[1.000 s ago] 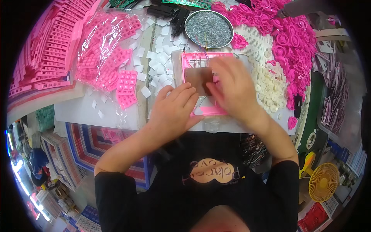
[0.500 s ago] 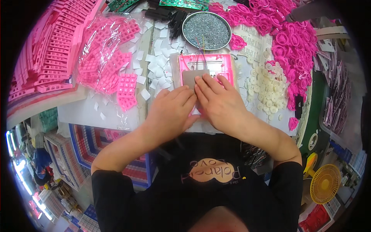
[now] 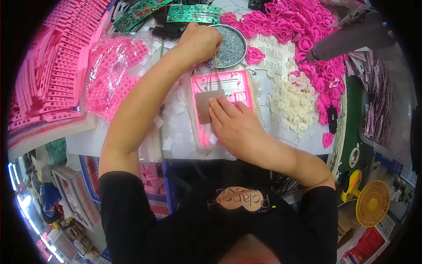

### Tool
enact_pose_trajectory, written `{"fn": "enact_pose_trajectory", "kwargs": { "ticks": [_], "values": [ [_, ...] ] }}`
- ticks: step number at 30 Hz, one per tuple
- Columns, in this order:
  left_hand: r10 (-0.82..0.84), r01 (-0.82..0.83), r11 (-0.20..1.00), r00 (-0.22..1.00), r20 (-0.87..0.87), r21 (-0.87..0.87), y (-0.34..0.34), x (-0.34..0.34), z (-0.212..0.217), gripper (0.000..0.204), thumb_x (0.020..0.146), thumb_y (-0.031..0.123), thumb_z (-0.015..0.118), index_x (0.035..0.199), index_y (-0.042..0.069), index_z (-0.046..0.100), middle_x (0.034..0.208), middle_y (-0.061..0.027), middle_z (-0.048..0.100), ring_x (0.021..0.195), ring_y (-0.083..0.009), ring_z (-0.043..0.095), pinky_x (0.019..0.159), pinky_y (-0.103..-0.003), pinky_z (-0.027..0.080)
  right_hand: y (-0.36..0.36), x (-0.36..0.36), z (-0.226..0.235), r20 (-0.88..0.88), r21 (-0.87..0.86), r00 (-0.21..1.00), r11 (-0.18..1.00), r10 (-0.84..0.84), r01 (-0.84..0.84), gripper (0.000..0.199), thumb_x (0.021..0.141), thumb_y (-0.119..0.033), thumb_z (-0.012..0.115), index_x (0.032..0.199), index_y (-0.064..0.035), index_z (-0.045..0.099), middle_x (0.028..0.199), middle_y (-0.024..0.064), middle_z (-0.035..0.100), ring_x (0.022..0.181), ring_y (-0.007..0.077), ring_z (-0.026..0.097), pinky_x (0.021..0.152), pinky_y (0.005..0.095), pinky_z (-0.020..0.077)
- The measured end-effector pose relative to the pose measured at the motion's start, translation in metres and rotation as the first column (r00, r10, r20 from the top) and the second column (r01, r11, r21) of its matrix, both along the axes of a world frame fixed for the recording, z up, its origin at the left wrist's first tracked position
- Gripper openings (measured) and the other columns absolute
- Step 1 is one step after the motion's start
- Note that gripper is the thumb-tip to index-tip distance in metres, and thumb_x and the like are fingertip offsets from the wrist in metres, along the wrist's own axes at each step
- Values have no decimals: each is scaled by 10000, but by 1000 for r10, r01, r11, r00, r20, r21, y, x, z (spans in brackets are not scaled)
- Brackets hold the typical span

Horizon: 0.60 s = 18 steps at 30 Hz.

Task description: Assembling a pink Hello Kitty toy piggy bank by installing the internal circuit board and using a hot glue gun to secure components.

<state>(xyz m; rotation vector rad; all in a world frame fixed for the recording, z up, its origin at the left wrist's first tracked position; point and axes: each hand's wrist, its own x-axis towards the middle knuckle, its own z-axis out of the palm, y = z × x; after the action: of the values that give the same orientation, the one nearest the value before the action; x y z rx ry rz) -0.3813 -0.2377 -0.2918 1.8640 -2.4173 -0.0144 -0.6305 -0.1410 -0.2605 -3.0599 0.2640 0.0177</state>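
Left hand (image 3: 200, 42) reaches into the screw dish (image 3: 228, 44) behind the pink case (image 3: 226, 99), fingers pinched; contents not visible. Right hand (image 3: 235, 127) lies flat, open, pressing the board (image 3: 206, 105) into the case. Risk: reduced pressure lets the board shift, straining its wires.

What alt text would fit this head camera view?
Seen from above, the right hand presses a grey board onto a pink plastic case, while the left hand reaches into a round dish of small metal parts.
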Motion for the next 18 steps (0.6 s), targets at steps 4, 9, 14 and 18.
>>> {"fn": "enact_pose_trajectory", "kwargs": {
  "ticks": [4,9,14,18],
  "values": [
    [123,-121,986,992,14,-117,-7,6,2,182,906,271,641,886,90,656,917,-110,691,909,-326,673,769,-506,496,1,-1,2,2,-18,1000,1000,4,-4,531,866,-159,569,1322,114,564,1459,254,503,1338,358,477,978,459,459],
    [184,-172,963,982,42,-206,-14,23,-5,238,983,314,564,953,87,626,916,-139,686,907,-366,666,758,-523,497,3,0,7,12,-24,1000,1000,-7,7,538,843,-151,573,1313,111,558,1455,235,503,1327,343,481,997,417,451],
    [229,-286,944,925,-302,-161,-1,23,30,333,990,337,584,864,32,630,804,-146,651,751,-315,633,657,-434,464,2,-1,0,45,-45,999,999,-16,18,520,832,-136,587,1291,105,569,1432,212,517,1286,334,495,979,401,454],
    [205,-240,970,734,-648,35,75,-8,67,308,952,266,659,816,-8,620,725,-108,591,669,-204,566,613,-357,414,2,-1,1,148,41,986,996,-81,76,483,825,-121,594,1268,70,589,1350,161,551,1207,308,512,953,391,445]
  ]
}}
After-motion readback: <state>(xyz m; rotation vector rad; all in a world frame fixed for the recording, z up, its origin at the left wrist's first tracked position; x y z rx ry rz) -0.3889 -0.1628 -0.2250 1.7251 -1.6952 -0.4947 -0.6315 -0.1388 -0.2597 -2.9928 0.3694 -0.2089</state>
